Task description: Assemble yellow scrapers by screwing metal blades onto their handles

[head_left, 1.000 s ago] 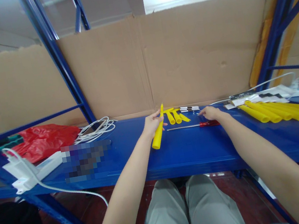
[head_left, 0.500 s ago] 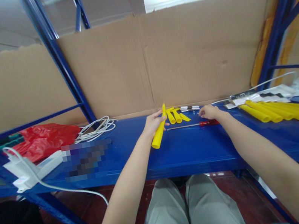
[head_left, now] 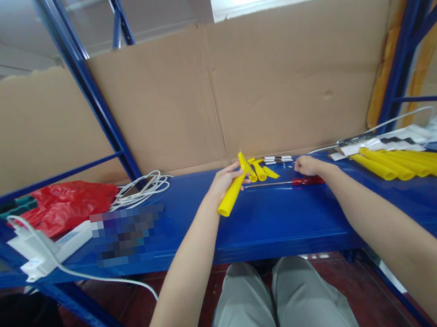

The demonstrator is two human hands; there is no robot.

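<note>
My left hand is closed around a yellow plastic tube, tilted with its open round end toward me. My right hand is on the blue shelf top with its fingers drawn together; whatever they hold, if anything, is hidden. Tiny light bits lie just left of its fingertips. Under that hand is the red handle of a screwdriver, whose thin shaft points left toward the tube. Beyond the tube lie several short yellow pieces, and behind them small white-and-black sticks.
Several yellow tubes lie side by side on the right, by white packets. On the left are a power strip, a red plastic bag and coiled white cable. A cardboard sheet stands along the back.
The tube in my left hand has turned slightly, its far end now showing a wider yellow part. My right hand has shifted slightly right, its fingers more curled.
</note>
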